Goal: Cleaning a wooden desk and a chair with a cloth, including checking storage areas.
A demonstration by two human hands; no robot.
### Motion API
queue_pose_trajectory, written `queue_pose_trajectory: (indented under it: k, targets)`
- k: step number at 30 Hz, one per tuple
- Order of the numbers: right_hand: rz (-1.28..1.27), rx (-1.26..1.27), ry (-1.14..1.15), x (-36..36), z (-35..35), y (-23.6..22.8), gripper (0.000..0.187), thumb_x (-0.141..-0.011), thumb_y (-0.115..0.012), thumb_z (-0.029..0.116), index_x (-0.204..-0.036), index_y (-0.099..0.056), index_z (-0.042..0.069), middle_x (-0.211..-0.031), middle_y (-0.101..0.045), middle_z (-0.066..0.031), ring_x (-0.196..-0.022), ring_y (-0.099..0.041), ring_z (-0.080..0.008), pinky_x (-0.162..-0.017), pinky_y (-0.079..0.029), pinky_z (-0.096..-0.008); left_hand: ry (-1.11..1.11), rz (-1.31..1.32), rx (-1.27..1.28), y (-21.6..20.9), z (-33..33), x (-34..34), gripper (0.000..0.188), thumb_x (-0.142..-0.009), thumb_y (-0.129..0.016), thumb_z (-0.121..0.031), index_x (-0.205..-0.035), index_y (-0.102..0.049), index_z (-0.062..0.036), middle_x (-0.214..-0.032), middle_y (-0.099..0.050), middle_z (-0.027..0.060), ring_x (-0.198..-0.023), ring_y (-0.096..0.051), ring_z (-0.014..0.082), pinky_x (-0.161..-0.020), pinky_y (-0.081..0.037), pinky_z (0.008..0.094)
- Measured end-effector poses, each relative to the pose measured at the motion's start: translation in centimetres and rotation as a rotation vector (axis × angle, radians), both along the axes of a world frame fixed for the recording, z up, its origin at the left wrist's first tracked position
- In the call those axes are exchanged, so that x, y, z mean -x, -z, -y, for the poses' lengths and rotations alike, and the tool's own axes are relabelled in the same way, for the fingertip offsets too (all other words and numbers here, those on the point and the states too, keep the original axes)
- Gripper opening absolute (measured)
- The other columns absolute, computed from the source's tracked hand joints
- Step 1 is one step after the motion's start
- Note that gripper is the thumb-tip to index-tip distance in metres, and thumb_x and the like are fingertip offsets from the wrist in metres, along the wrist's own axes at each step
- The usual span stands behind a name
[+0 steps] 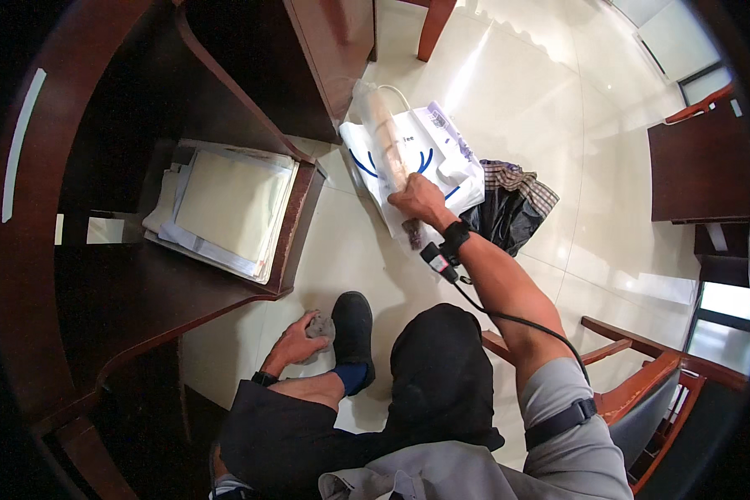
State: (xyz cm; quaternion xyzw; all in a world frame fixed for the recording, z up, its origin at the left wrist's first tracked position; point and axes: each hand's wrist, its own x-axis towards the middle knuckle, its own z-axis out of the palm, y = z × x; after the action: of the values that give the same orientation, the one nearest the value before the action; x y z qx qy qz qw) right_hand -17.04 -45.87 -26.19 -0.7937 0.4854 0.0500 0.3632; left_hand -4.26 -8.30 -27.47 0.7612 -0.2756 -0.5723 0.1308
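Observation:
My left hand [290, 345] is low beside my black shoe [353, 329], its fingers closed round a crumpled grey cloth [320, 326]. Farther forward, my right hand [422, 200] grips a long clear plastic package [383, 133] with tan contents, which slants up and away from the fist. Its exact contents cannot be made out through the wrap. Below the fist a dark brown end of it shows. Under the package lies a white plastic bag [362, 150] with blue curved marks and a purple print. Against its right side rests a black bag [504, 218] with a plaid cloth edge [525, 182].
At the left, a dark wooden desk shelf [287, 242] bears a stack of papers and folders [237, 208]. A wooden chair [642, 387] stands close to my right arm, and another dark wooden piece [700, 162] is at the far right. The floor [592, 225] has glossy pale tiles.

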Motion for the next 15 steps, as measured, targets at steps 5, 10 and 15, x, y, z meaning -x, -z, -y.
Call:
queue_pose_trajectory:
  k: [5,10,15]
  targets:
    - [0.091,0.017,-0.001,2.5,3.1,-2.1,0.053,-0.074,-0.067,0.037,-0.089,-0.062,-0.013,-0.084,-0.065,-0.0332,-0.082,-0.068,-0.0421,-0.077,-0.053,-0.0456,-0.034,-0.016,0.000,0.0,-0.7,-0.7,0.080,-0.073,-0.075,-0.029,-0.144,-0.044,-0.0080,-0.126,-0.062,0.0214,-0.114,-0.062,0.0294,-0.100,-0.047,0.0369]
    - [0.061,0.093,0.012,7.8,6.5,-4.5,0.052,-0.075,-0.065,0.037,-0.094,-0.060,-0.010,-0.089,-0.066,-0.0297,-0.083,-0.067,-0.0392,-0.078,-0.051,-0.0450,-0.027,-0.065,0.045,0.5,0.2,-0.6,0.080,-0.073,-0.075,-0.029,-0.145,-0.044,-0.0076,-0.127,-0.062,0.0209,-0.116,-0.061,0.0291,-0.100,-0.047,0.0364]
    - [0.108,0.117,0.030,11.3,7.9,-6.1,0.053,-0.073,-0.068,0.035,-0.096,-0.060,-0.012,-0.084,-0.066,-0.0257,-0.076,-0.066,-0.0327,-0.071,-0.052,-0.0411,0.010,0.036,0.066,-0.6,0.8,-0.2,0.078,-0.073,-0.074,-0.030,-0.143,-0.047,-0.0063,-0.126,-0.062,0.0208,-0.115,-0.061,0.0287,-0.100,-0.047,0.0366]
